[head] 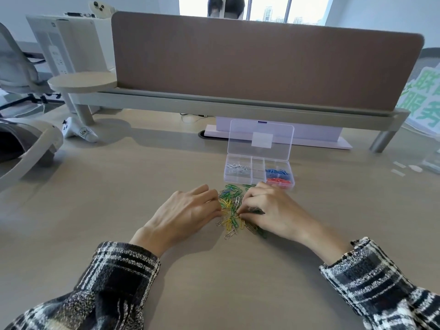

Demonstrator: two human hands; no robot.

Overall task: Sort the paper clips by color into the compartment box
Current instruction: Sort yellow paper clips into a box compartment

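Heap of clips (232, 211) on surface (119, 198), between left hand (188, 210) and right hand (273, 208); box (258, 173) just behind heap, lid raised at rear; left and right compartments hold more; screen (262, 60) behind box.

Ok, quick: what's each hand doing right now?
Left hand: open, fingertips resting on the edge of the clip pile.
Right hand: fingers curled, pinching green clips.
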